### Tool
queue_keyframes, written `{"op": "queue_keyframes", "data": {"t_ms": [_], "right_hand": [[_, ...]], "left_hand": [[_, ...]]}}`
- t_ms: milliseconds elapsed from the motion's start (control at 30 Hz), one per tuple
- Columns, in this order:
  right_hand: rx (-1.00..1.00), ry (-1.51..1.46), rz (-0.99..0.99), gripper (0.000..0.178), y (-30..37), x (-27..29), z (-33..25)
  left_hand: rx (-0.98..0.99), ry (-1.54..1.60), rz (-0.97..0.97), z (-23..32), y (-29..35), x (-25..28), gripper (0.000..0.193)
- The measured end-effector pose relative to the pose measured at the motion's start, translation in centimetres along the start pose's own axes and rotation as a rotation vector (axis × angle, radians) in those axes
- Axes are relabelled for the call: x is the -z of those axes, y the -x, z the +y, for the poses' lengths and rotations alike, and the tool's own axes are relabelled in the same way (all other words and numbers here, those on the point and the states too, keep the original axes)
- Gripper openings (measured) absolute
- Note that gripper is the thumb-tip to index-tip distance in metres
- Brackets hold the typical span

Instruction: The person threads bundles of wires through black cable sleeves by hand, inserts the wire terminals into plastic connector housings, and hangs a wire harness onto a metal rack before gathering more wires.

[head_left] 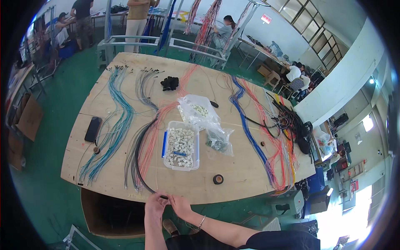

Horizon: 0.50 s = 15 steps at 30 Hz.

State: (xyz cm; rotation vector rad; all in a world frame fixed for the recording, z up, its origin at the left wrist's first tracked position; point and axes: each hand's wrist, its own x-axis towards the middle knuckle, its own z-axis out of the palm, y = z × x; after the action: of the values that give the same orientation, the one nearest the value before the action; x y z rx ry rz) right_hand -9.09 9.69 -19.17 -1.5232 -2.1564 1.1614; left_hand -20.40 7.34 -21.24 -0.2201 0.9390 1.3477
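At the near edge of the wooden table, my left hand (155, 205) and my right hand (180, 206) are closed close together on the end of a black cable (137, 160). From there the cable curves away across the table, beside pink wires (151, 152) and grey wires (146, 89). My fingertips partly hide its end. Beyond my hands stands a clear plastic box (183, 168) of small white connectors (179, 143), with a blue pen-like tool (179, 153) lying on them. A roll of black tape (218, 179) lies to the right of my hands.
Teal wires (121, 100) and a phone (93, 129) lie at left. Plastic bags of small parts (200, 110) and black gloves (170, 83) lie mid-table. Blue wires (246, 125) and a black cable pile (291, 121) are at right. A cardboard box (91, 221) sits below the near edge.
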Motion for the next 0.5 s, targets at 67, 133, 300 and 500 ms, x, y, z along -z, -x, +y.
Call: {"op": "queue_keyframes", "data": {"t_ms": [67, 133, 300, 500], "right_hand": [[0.033, 0.014, 0.009, 0.04, 0.0, -0.2, 0.3], [0.077, 0.023, 0.005, 0.042, 0.4, -0.2, -0.5], [-0.091, -0.145, 0.069, 0.048, -0.1, 2.9, -5.1], [0.118, -0.722, -0.092, 0.044, 1.1, 5.3, -6.0]], "left_hand": [[-0.028, 0.389, 0.009, 1.7, 0.2, -2.0, 0.018], [-0.011, 0.424, -0.01, 1.8, -2.6, 0.0, 0.023], [-0.121, 0.281, 0.158, 0.8, -0.9, -5.6, 0.033], [-0.303, 0.16, 0.013, 2.8, 6.1, -10.6, 0.039]]}}
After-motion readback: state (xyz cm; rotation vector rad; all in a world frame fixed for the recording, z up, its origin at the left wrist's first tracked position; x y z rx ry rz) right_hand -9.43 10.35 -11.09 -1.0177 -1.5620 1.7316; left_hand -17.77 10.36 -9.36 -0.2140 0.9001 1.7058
